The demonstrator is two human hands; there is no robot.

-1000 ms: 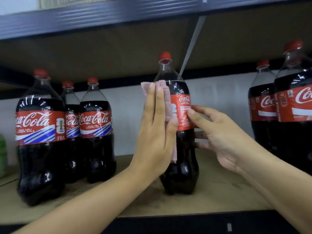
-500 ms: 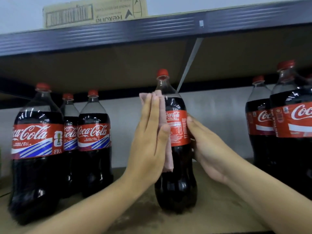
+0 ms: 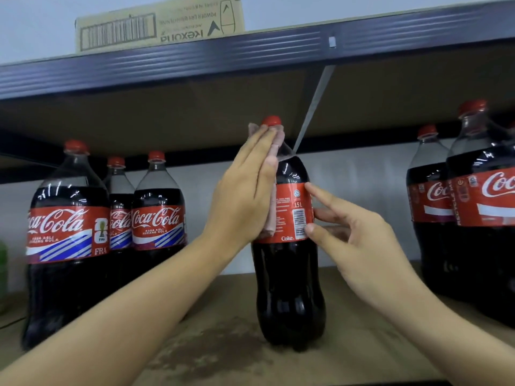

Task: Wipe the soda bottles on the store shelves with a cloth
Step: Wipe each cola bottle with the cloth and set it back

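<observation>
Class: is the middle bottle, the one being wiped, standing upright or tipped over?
Upright. The bottle stands on its base on the shelf, red cap on top, neck vertical.

Both forearms are bare, sleeveless, without watch or rings.

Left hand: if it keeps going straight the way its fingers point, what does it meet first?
The left hand points up along the bottle's neck, so likely the red cap, then the upper shelf's underside; depth is unclear.
</observation>
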